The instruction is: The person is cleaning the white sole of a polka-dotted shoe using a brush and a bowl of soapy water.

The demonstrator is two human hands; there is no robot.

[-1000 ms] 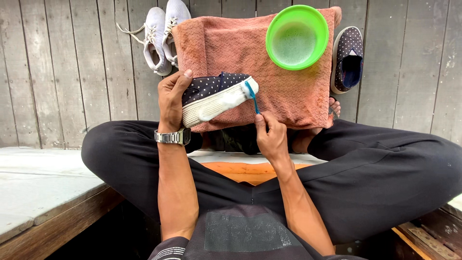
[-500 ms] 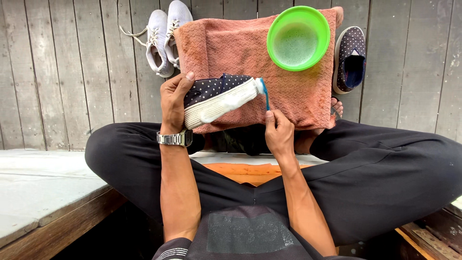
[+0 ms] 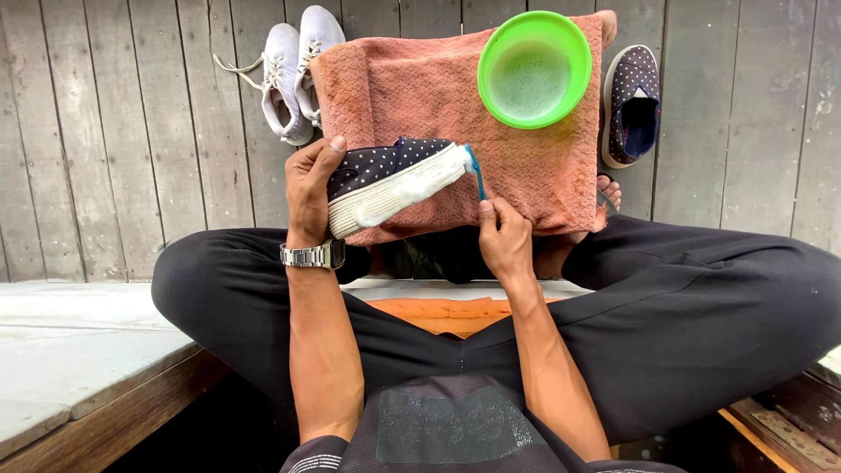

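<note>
A: What is your left hand (image 3: pixel 308 188) doing?

B: Your left hand is clasped around the heel end of the dotted shoe (image 3: pixel 394 180). The thumb lies along the top edge and the fingers wrap behind it, so the shoe is held up off the towel (image 3: pixel 412 88), tilted on its side with the white sole (image 3: pixel 399 194) turned toward you.

A: And my right hand (image 3: pixel 504 241)?

B: It is closed on the blue toothbrush (image 3: pixel 475 173), pinching the handle low down. The brush stands nearly upright, and its head meets the toe end of the sole, where white foam sits.

A: Where is the shoe compared with everything else?

B: You hold it over the near edge of the pinkish-orange towel, which is spread on the grey wooden planks (image 3: pixel 114 131). On the far right part of that towel stands a green bowl (image 3: pixel 534 68) with pale soapy water in it. Just right of the towel the matching dotted shoe (image 3: pixel 632 105) lies on the boards, opening up. At the towel's far left corner a pair of white sneakers (image 3: pixel 293 74) lies side by side, laces trailing to the left.

A: What about me?

B: You sit cross-legged in black trousers (image 3: pixel 701 315), with a metal wristwatch (image 3: pixel 313 255) on your left wrist. Toes of one bare foot (image 3: pixel 609 188) peek out beside the towel's right edge.
</note>
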